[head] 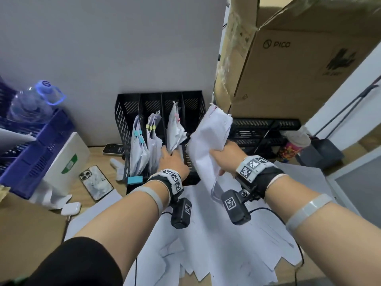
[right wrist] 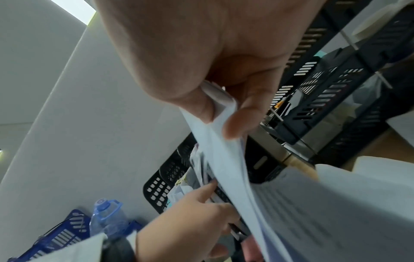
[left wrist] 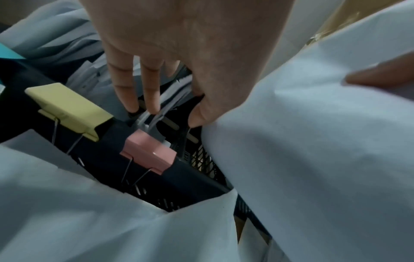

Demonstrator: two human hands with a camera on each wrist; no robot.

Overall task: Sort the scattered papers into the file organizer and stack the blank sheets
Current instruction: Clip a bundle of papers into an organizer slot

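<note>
Two phones [head: 96,182] are lying near the desk's left edge, beside one black file organizer [head: 125,129] with four slots, three holding clipped papers. The left hand [head: 173,162] is reaching into the third slot, fingers [left wrist: 125,92] extended and slightly spread against those papers [head: 175,131]. To its right, the right hand [head: 224,155] is pinching one sheaf of white sheets [head: 210,137] between thumb and fingers above the fourth slot.

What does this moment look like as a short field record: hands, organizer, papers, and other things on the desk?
left hand: fingers reach into the file organizer, at the papers in its third slot from the left
right hand: grips a bundle of papers, raised beside the organizer
file organizer: black, four slots; three hold clipped papers, rightmost looks empty
clips: blue, yellow, pink
loose sheets: spread over the desk, near the person
other: two phones, water bottle, blue crate, cardboard box
</note>
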